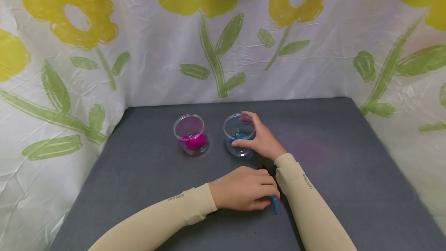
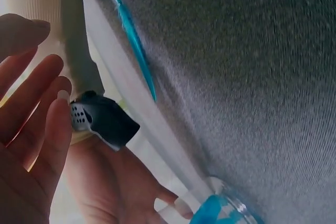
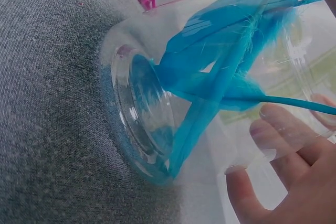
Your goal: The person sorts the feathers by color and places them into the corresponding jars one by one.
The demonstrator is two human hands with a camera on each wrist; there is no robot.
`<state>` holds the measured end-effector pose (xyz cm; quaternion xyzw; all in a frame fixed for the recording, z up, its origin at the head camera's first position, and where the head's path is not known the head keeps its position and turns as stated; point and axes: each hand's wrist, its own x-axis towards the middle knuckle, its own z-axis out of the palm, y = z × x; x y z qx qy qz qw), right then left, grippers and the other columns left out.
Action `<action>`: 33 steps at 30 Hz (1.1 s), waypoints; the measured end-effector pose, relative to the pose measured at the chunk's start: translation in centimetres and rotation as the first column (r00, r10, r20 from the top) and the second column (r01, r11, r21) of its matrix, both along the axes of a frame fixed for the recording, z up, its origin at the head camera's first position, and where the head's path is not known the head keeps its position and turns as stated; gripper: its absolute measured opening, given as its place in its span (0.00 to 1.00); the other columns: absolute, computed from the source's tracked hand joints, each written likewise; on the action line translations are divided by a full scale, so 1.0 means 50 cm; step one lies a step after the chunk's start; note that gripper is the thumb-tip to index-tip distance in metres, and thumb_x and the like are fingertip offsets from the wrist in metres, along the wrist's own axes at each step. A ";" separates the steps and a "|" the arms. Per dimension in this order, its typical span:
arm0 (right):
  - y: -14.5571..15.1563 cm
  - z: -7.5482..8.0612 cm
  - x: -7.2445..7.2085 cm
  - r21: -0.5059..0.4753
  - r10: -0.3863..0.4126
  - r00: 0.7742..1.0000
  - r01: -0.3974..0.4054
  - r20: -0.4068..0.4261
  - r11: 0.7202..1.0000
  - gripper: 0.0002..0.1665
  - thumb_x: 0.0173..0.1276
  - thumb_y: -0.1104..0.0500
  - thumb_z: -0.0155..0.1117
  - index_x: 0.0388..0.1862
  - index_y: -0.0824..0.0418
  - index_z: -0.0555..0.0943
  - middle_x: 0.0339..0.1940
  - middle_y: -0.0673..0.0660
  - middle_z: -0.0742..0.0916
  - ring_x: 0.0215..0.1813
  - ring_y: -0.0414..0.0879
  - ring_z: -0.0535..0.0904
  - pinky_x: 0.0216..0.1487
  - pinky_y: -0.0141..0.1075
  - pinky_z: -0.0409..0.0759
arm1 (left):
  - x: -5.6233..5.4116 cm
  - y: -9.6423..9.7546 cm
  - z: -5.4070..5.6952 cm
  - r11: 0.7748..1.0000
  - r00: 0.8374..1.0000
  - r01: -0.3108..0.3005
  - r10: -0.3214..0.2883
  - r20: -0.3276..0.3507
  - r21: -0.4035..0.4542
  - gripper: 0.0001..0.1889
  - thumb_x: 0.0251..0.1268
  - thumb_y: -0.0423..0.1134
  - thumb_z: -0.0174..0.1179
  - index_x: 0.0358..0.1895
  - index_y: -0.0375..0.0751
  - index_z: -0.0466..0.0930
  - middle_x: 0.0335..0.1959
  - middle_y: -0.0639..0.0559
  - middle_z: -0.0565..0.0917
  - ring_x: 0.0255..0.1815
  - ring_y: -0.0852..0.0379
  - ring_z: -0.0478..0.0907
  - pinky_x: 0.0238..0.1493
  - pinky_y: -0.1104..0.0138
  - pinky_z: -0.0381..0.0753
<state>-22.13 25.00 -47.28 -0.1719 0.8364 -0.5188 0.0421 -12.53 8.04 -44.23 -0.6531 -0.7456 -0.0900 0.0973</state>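
Note:
My right hand (image 1: 265,138) grips the side of a clear plastic jar (image 1: 239,127), thumb in front and fingers behind. Several blue feathers (image 3: 215,66) lie slanted inside that jar, which stands on the table. Nearer to me, my left hand (image 1: 247,188) hovers with loosely bent fingers and nothing between them in the left wrist view. A single blue feather (image 2: 134,40) is close by its fingertips, over the grey cloth. In the head view the fingers partly cover this feather (image 1: 274,205).
To the left of the gripped jar stands a second clear jar (image 1: 189,127) with pink feathers (image 1: 194,141) in it. A black wrist camera (image 2: 107,119) sits on the right wrist. Grey cloth (image 1: 139,177) covers the table, and a flower-printed curtain (image 1: 150,49) hangs behind and at the sides.

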 end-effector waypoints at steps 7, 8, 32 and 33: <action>0.000 0.000 -0.001 0.010 -0.004 1.000 0.004 0.007 1.000 0.63 0.61 0.33 0.82 0.87 0.33 0.54 0.84 0.48 0.72 0.86 0.54 0.66 0.82 0.65 0.66 | 0.014 0.017 -0.017 0.996 0.993 0.029 -0.038 -0.116 -0.080 0.10 0.74 0.47 0.67 0.54 0.60 0.90 0.50 0.67 0.88 0.52 0.67 0.82 0.51 0.76 0.83; 0.000 0.000 -0.001 0.009 -0.006 1.000 0.006 0.015 1.000 0.63 0.61 0.32 0.82 0.87 0.33 0.54 0.84 0.48 0.72 0.86 0.54 0.66 0.82 0.65 0.66 | 0.018 0.020 -0.018 0.995 0.989 0.028 -0.042 -0.143 -0.099 0.10 0.75 0.47 0.66 0.54 0.61 0.90 0.50 0.68 0.88 0.52 0.68 0.82 0.51 0.76 0.83; 0.002 0.001 0.000 -0.003 -0.001 1.000 0.001 0.022 1.000 0.65 0.60 0.32 0.82 0.88 0.40 0.55 0.84 0.47 0.72 0.86 0.53 0.65 0.82 0.66 0.66 | 0.041 0.056 -0.035 0.956 0.938 0.001 -0.103 -0.332 -0.293 0.10 0.85 0.49 0.57 0.46 0.68 0.89 0.43 0.71 0.86 0.43 0.68 0.79 0.39 0.72 0.74; 0.002 0.001 -0.001 -0.004 0.000 1.000 0.001 0.022 1.000 0.65 0.60 0.32 0.82 0.88 0.40 0.55 0.84 0.47 0.72 0.86 0.53 0.65 0.82 0.65 0.66 | 0.041 0.056 -0.035 0.957 0.935 0.001 -0.105 -0.339 -0.291 0.10 0.85 0.49 0.57 0.46 0.68 0.89 0.43 0.71 0.86 0.43 0.69 0.79 0.39 0.72 0.74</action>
